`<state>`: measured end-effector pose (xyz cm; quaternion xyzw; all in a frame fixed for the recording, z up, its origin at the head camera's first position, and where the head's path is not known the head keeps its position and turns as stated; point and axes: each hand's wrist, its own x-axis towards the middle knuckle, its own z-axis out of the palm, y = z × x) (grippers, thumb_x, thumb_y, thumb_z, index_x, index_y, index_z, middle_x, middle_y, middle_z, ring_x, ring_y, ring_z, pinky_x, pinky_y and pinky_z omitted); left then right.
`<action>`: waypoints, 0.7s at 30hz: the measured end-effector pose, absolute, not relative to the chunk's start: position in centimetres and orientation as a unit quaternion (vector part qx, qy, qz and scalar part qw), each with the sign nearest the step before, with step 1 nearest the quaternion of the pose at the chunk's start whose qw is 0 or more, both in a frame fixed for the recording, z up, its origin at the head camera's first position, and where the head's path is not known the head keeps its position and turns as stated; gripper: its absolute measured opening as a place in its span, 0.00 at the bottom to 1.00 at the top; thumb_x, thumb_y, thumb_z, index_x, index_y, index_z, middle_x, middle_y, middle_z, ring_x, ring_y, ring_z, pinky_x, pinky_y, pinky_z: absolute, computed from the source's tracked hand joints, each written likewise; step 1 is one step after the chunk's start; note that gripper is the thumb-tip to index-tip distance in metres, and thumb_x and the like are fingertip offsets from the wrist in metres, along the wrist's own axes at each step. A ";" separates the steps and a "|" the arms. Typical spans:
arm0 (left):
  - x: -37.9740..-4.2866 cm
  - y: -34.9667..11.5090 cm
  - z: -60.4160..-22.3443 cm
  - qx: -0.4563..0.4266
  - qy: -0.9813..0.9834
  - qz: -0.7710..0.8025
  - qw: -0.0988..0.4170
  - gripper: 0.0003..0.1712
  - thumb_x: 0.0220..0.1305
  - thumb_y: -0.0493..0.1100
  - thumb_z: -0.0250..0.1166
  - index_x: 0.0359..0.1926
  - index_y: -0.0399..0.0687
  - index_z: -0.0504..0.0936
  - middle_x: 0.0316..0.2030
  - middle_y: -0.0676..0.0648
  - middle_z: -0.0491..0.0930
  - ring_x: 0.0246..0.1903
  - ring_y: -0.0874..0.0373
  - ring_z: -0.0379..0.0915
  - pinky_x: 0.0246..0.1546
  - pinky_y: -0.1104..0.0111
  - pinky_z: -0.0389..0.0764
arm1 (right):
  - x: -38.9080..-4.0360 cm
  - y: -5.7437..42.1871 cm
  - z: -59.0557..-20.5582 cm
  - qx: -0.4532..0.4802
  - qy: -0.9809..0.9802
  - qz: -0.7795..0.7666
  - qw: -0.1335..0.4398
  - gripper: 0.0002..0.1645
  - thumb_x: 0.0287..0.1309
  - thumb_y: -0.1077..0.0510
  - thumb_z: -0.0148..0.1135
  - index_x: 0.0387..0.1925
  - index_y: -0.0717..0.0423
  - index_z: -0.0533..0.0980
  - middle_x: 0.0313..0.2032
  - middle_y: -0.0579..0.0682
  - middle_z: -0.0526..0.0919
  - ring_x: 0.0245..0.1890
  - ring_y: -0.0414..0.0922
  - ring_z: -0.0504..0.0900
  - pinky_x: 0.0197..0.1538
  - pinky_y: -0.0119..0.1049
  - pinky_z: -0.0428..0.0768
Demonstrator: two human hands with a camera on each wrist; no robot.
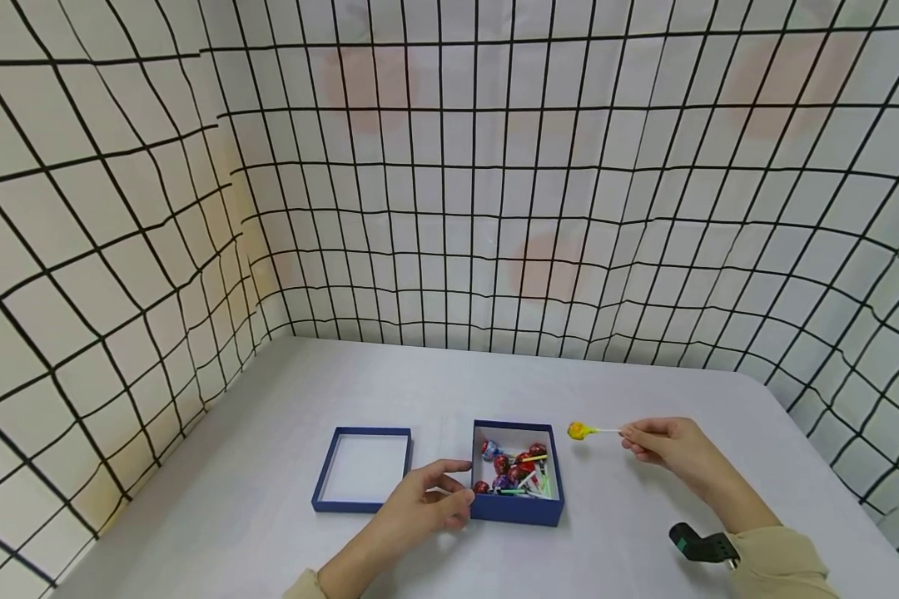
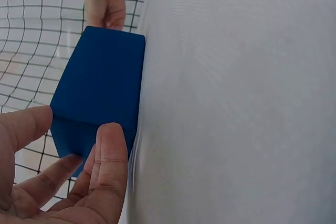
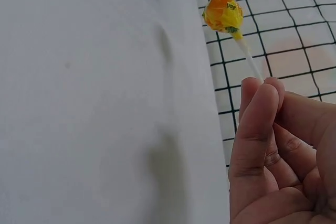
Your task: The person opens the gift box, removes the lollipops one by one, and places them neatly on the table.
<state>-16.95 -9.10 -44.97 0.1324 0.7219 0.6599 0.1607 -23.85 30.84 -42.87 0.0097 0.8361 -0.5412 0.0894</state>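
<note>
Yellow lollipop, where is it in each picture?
Head view: the yellow lollipop is low, right of centre, between the blue box and the right hand.
Left wrist view: not in sight.
Right wrist view: near the top, right of centre.
Landmark in all three: the blue box, only partly showing in the right wrist view.

A white table surface carries the things. Directly on it stands one open blue box point(image 1: 518, 510); at its nine o'clock, apart, lies one shallow blue-rimmed tray point(image 1: 367, 468).
</note>
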 end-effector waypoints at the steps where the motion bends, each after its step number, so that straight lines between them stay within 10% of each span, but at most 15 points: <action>1: -17.0 -9.1 -45.0 0.133 0.721 0.661 0.161 0.30 0.68 0.43 0.66 0.67 0.39 0.72 0.41 0.43 0.82 0.36 0.53 0.84 0.39 0.63 0.89 | -23.9 31.1 -43.1 0.009 0.837 -0.540 0.092 0.28 0.68 0.51 0.64 0.55 0.73 0.76 0.42 0.51 0.88 0.38 0.35 0.83 0.41 0.26 0.85; 21: -17.1 -9.1 -45.0 0.129 0.726 0.655 0.165 0.30 0.68 0.45 0.67 0.67 0.40 0.73 0.41 0.44 0.82 0.37 0.53 0.83 0.39 0.64 0.89 | -24.6 32.6 -45.0 0.040 0.836 -0.529 0.142 0.22 0.67 0.55 0.64 0.50 0.72 0.79 0.33 0.47 0.87 0.30 0.36 0.81 0.34 0.27 0.85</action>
